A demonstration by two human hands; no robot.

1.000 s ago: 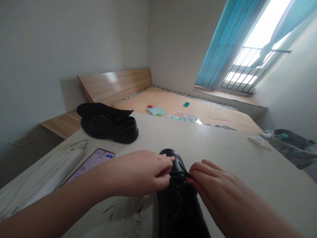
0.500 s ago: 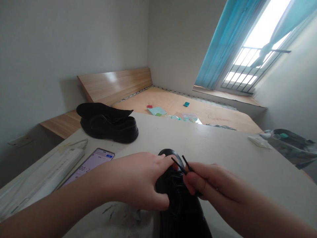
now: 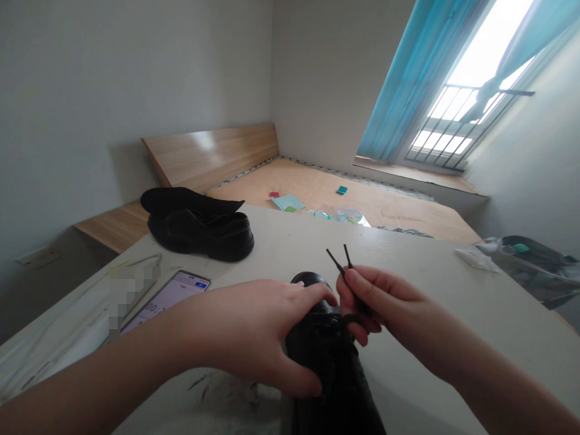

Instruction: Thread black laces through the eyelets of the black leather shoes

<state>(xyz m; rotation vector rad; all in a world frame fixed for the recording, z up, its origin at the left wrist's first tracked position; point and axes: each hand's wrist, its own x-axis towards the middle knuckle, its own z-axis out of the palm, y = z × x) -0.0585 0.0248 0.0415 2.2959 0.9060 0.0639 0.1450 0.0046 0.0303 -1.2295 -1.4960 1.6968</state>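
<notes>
A black shoe [image 3: 330, 362] lies on the white table with its toe pointing away from me. My left hand [image 3: 272, 332] rests on the shoe from the left, its thumb and fingers spread around the lace area and gripping it. Above the shoe's right side, my right hand [image 3: 376, 296] is closed on black shoelaces [image 3: 336, 261], pinched between thumb and fingers. Two lace tips stick up past the fingertips, and a lace runs down toward the shoe's eyelets.
Another black shoe [image 3: 203, 232] with a black insole [image 3: 190, 200] on top stands at the back left. A phone [image 3: 181, 290] and a white power strip lie left. A clear plastic bag [image 3: 475, 260] sits at the right edge.
My right hand has risen slightly and moved away from the shoe, with the lace tips now higher. My left thumb has shifted a little right on the shoe.
</notes>
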